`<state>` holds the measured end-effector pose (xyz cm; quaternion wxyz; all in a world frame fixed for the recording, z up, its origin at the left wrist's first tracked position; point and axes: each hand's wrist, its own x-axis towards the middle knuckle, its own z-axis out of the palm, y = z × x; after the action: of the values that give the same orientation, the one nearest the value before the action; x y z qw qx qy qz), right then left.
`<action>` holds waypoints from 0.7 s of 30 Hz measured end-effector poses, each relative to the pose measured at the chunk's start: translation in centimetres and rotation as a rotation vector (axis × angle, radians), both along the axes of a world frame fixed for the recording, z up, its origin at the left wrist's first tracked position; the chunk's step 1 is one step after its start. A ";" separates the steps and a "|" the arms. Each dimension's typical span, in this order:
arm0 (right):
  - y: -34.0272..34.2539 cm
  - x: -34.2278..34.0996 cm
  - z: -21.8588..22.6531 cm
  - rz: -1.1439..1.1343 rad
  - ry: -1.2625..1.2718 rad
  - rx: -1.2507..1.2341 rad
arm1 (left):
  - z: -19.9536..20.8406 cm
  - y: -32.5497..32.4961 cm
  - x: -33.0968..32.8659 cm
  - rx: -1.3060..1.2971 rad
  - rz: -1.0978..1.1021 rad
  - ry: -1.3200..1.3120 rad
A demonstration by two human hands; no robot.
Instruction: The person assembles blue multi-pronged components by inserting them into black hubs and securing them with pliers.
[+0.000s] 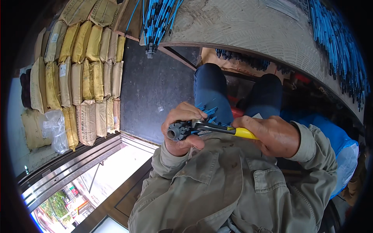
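Observation:
Against my chest, my left hand [183, 112] is closed around a dark grey plastic hub with a round open end [178, 132]. Thin blue tubes [211, 112] fan out of it past my fingers, toward my knees. From the right, my right hand [276, 135] grips a pair of pliers with a yellow-and-black handle [245, 133]. The metal head of the pliers [200, 125] lies against the side of the hub; its jaws are partly hidden by my left fingers, so what they bite on cannot be made out.
Ahead stands a worn bench [233, 27]. A bundle of blue tubes with black sections [157, 19] overhangs its left corner; a big pile of similar tubes [338, 42] covers its right side. Stacked sacks [72, 77] line the left. A blue bag [330, 132] sits by my right elbow.

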<state>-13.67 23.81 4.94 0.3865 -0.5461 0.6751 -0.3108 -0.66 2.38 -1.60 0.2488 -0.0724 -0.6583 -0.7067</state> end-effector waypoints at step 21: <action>0.1 -5.1 5.8 0.180 -0.027 0.028 | 0.9 -0.3 -0.8 -0.077 -0.245 0.044</action>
<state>-18.73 23.87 10.76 0.4295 -0.5950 0.6224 -0.2724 -1.43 2.05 -0.71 0.1718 -0.1771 -0.6657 -0.7042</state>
